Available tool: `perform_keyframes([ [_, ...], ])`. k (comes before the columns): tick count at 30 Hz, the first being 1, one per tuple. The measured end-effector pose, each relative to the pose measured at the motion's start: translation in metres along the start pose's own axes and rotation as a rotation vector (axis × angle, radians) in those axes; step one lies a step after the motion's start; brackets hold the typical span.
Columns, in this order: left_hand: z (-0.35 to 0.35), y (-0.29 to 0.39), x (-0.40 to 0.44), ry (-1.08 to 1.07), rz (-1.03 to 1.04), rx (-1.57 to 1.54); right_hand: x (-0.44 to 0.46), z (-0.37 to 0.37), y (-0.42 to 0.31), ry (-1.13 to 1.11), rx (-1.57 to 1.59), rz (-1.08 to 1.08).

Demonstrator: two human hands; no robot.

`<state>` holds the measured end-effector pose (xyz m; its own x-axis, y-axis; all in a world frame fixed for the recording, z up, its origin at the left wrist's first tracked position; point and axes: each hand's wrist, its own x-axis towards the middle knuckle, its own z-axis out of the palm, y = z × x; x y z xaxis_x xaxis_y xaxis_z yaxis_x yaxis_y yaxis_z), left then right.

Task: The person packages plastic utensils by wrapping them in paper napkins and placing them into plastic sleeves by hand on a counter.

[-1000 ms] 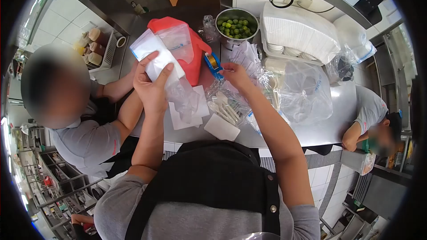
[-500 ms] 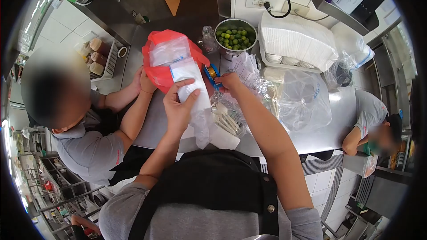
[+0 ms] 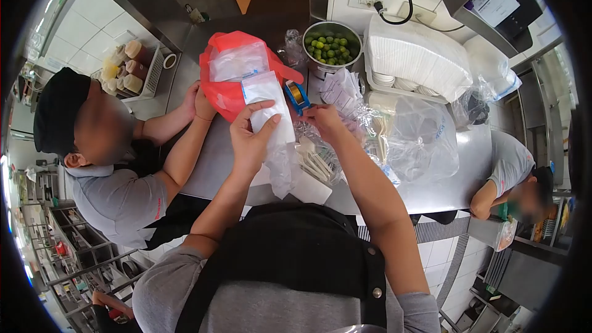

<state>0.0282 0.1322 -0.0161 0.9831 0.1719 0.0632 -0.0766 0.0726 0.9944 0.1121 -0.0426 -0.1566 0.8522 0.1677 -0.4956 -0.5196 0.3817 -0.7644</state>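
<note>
My left hand [image 3: 251, 139] grips a folded white plastic packet [image 3: 265, 95] between thumb and fingers, its loose clear end hanging toward the counter edge. Beneath and beyond the packet lies a red plastic bag [image 3: 223, 94] with a clear bag [image 3: 237, 61] on top. My right hand [image 3: 325, 120] is pinched at the near end of a blue tape dispenser [image 3: 297, 97] with a yellowish roll; what lies between the fingertips is too small to make out. Wrapped wooden cutlery [image 3: 314, 159] and a white block [image 3: 308, 188] are below my right hand.
A metal pot of green limes [image 3: 333, 47] stands behind crumpled papers [image 3: 341, 89]. Stacked white containers [image 3: 416, 55] and a clear bag [image 3: 422, 139] are at the right. A co-worker [image 3: 117, 160] leans in from the left, hands by the red bag; another person [image 3: 509, 169] is far right.
My left hand has carried the white packet right and down, nearer the tape dispenser. My right hand has stayed beside the dispenser. The co-worker's hands now show beside the red bag.
</note>
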Motion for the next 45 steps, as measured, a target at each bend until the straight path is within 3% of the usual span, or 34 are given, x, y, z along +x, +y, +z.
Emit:
perform_keyframes([
  [2, 0.002, -0.006, 0.001, -0.010, 0.001, 0.007, -0.004, -0.006, 0.010, -0.056, 0.064, -0.081],
  [4, 0.006, -0.001, -0.002, -0.029, -0.027, -0.034, 0.002, -0.014, 0.014, -0.059, -0.064, -0.126],
  [8, 0.000, 0.000, 0.003, -0.030, 0.154, 0.090, 0.002, -0.006, 0.010, -0.108, -0.171, -0.183],
  [11, 0.007, 0.005, -0.002, -0.044, 0.071, 0.034, 0.000, -0.018, 0.015, 0.007, -0.164, -0.164],
  [14, 0.004, 0.005, -0.001, -0.061, -0.052, -0.046, 0.003, -0.017, 0.011, 0.090, -0.721, -0.399],
  [18, 0.009, 0.000, -0.003, -0.074, -0.060, -0.075, 0.005, -0.021, 0.014, 0.120, -0.832, -0.565],
  [20, 0.010, -0.001, -0.003, -0.083, 0.036, -0.029, 0.003, -0.025, 0.014, 0.187, -0.991, -0.755],
  [23, 0.013, 0.001, -0.003, -0.089, 0.020, -0.013, -0.009, -0.032, 0.006, 0.241, -0.960, -0.663],
  [27, 0.020, -0.002, -0.004, -0.121, 0.013, -0.061, -0.048, -0.011, -0.046, 0.243, -0.592, -0.673],
  [28, 0.022, -0.002, -0.004, -0.121, 0.013, -0.066, -0.074, -0.002, -0.068, 0.165, -0.515, -0.583],
  [31, 0.032, 0.002, -0.005, -0.227, -0.025, -0.077, -0.127, 0.009, -0.102, 0.073, -0.483, -0.632],
  [33, 0.040, 0.005, -0.007, -0.278, -0.022, -0.111, -0.146, 0.005, -0.110, 0.086, -0.534, -0.645],
  [35, 0.043, 0.001, -0.006, -0.313, 0.019, -0.076, -0.161, 0.002, -0.120, 0.012, -0.778, -0.798],
  [39, 0.044, -0.002, -0.010, -0.370, 0.176, 0.040, -0.181, 0.009, -0.137, -0.119, -0.810, -0.750],
  [45, 0.043, 0.004, -0.017, -0.414, 0.193, 0.056, -0.181, 0.022, -0.141, -0.268, -0.911, -0.652],
])
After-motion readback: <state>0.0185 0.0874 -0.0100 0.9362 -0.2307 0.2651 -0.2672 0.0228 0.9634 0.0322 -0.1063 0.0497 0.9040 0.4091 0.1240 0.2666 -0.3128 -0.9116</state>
